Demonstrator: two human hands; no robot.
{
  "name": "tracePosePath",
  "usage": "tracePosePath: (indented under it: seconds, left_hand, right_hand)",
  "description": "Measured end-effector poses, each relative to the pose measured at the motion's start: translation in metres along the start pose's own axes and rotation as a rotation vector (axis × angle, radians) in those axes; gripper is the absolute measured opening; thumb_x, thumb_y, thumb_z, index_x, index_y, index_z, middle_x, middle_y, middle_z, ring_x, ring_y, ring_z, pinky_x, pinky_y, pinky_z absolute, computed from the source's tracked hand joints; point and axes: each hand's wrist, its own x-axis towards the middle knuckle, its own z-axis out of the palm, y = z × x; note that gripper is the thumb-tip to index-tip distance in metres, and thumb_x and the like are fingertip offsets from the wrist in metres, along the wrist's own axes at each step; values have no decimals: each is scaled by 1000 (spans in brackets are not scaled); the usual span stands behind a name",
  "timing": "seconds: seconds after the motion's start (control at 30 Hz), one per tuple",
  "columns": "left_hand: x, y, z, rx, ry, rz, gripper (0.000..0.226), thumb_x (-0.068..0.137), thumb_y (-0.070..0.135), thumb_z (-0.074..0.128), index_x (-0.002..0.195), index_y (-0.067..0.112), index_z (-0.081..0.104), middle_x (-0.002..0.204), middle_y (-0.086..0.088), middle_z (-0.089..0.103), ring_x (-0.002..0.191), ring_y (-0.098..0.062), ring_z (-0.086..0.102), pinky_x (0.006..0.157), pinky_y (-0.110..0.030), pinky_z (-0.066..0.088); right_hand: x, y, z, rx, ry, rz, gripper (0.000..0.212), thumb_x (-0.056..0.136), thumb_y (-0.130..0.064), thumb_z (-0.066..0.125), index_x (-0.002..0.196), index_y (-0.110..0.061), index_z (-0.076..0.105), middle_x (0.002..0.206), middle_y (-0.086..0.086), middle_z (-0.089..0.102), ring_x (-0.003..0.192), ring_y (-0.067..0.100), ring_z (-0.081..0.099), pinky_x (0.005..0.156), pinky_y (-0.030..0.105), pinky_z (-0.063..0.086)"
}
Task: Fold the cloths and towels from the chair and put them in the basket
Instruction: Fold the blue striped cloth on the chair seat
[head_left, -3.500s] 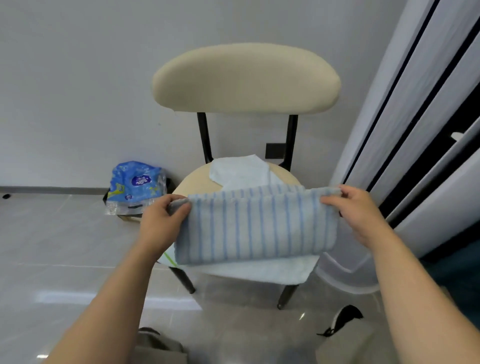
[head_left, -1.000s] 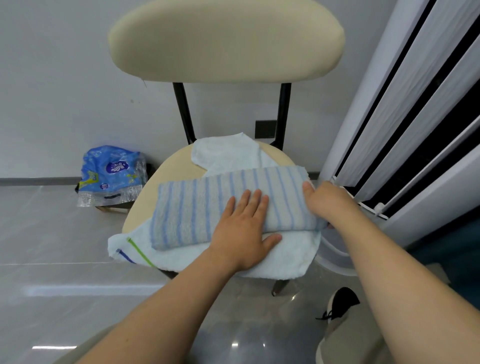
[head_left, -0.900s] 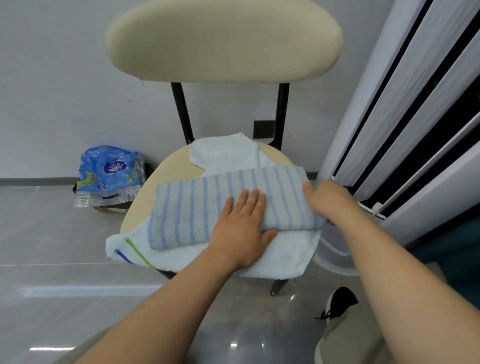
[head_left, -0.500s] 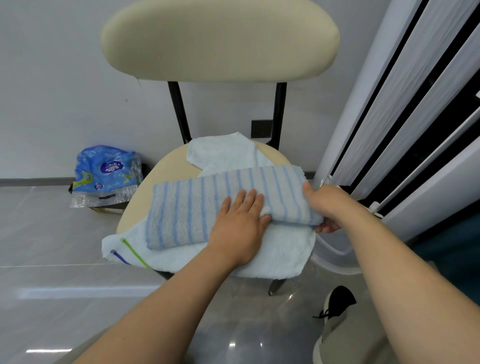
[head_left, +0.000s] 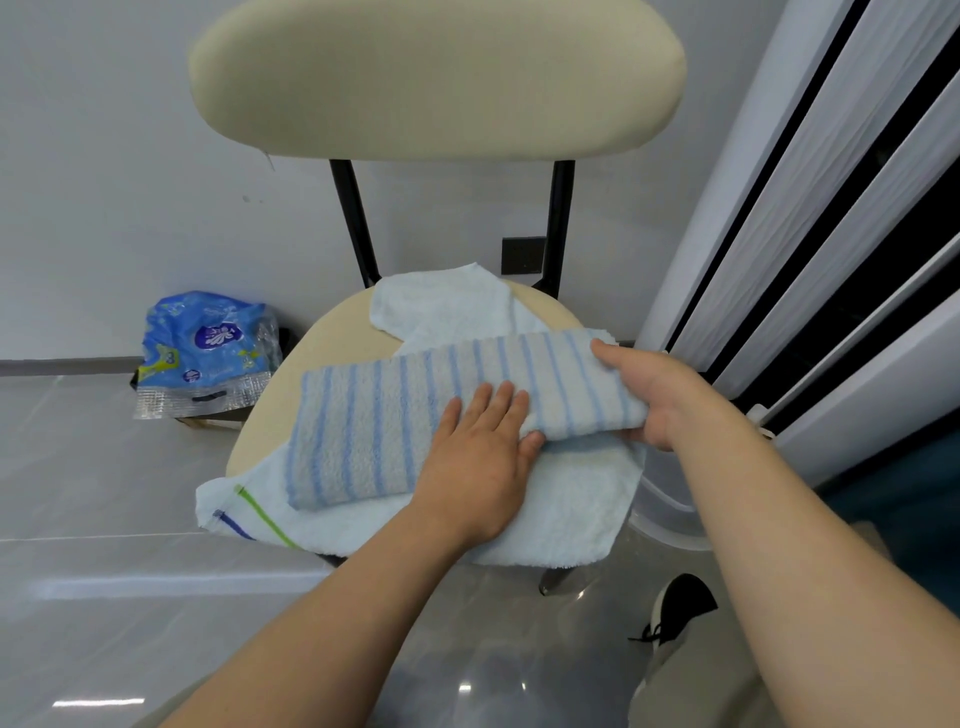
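Grip of the right hand (head_left: 654, 400) pinches the raised right end of the folded blue-striped white terry towel (head_left: 374, 431); the left hand (head_left: 478, 462) presses flat on its middle, fingers straight. It lies on a pale blue towel (head_left: 566, 499) over the cream round chair seat (head_left: 311, 358).

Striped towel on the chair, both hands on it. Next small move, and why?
Probably swing the right end over to the left: the right hand grips that end of the striped towel, held raised, while the left hand presses flat mid-towel as a crease line.

One chair (head_left: 436, 78), one striped towel (head_left: 363, 431), one pale towel (head_left: 561, 504), one packet (head_left: 202, 353)
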Motion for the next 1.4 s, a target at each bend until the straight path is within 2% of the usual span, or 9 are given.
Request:
tracePosePath:
  seconds: [0.13, 0.33, 0.5, 0.87, 1.0, 1.1, 1.17, 1.27, 1.4]
  left_hand:
    - [-2, 2, -3, 36, -55, 20, 81, 92, 67, 0, 159, 21, 6, 167, 3, 0, 153, -16, -7, 124, -42, -4]
    - [13, -15, -27, -45, 103, -28, 63, 103, 53, 17, 155, 20, 29, 163, -2, 24, 150, -19, 21, 120, -41, 20]
    - [24, -31, -27, 56, 74, -138, 65, 103, 53, 14, 159, 21, 5, 167, -1, 2, 153, -20, -3, 124, -45, 3]
    - [44, 16, -21, -87, 103, -112, 80, 93, 63, 0, 159, 18, -3, 167, -3, -5, 153, -21, -9, 124, -45, -2]
    - [50, 26, 1, -55, 85, -112, 91, 83, 65, -12, 158, 15, 1, 167, -6, 1, 153, -24, -4, 123, -47, -1]
    - [50, 26, 13, 57, 29, -119, 93, 82, 63, -15, 158, 13, 1, 166, -9, -2, 153, -25, -7, 123, -48, -3]
    - [49, 24, 7, -20, 4, -105, 91, 84, 64, -8, 159, 14, 2, 166, -8, -2, 153, -24, -6, 123, -46, -3]
    - [48, 8, -20, -361, 88, -98, 65, 102, 44, 37, 157, 15, 19, 165, -5, 15, 152, -19, 12, 122, -32, 8]
    - [30, -46, -59, -455, 420, -334, 36, 92, 15, 57, 126, 21, 64, 122, 6, 66, 109, -14, 61, 84, -15, 36]
  right_hand:
    - [-4, -4, 3, -45, -56, 1, 28, 89, -43, 71, 102, -18, 69, 90, 4, 77, 83, 23, 73, 76, 37, 58]
    - [-3, -15, -3, -383, 24, -270, 17, 86, -30, 74, 98, -19, 72, 101, 1, 75, 92, 21, 72, 89, 41, 57]
    - [-29, -35, 20, -438, -13, -538, 15, 93, -27, 63, 104, -21, 71, 101, -4, 74, 94, 18, 71, 94, 43, 55]
    - [-76, -56, -3, -563, 204, -741, 29, 85, -41, 57, 96, -15, 65, 92, 2, 72, 87, 26, 69, 84, 50, 56]
    - [-74, -50, -5, -690, 229, -721, 23, 92, -37, 58, 89, -14, 63, 84, 1, 68, 81, 23, 65, 70, 35, 51]
    - [-69, -43, 5, -768, 188, -649, 22, 93, -33, 58, 90, -13, 65, 82, 5, 67, 80, 25, 65, 69, 37, 52]
    - [-68, -40, 13, -754, 159, -641, 23, 93, -31, 59, 91, -8, 66, 81, 10, 68, 80, 27, 65, 70, 38, 52]
    - [-71, -39, 29, -700, 129, -663, 24, 90, -28, 62, 88, -4, 66, 80, 14, 68, 75, 26, 65, 63, 34, 47]
    - [-74, -33, 62, -651, 58, -661, 24, 87, -28, 63, 89, -5, 67, 84, 10, 70, 80, 27, 67, 72, 38, 53]
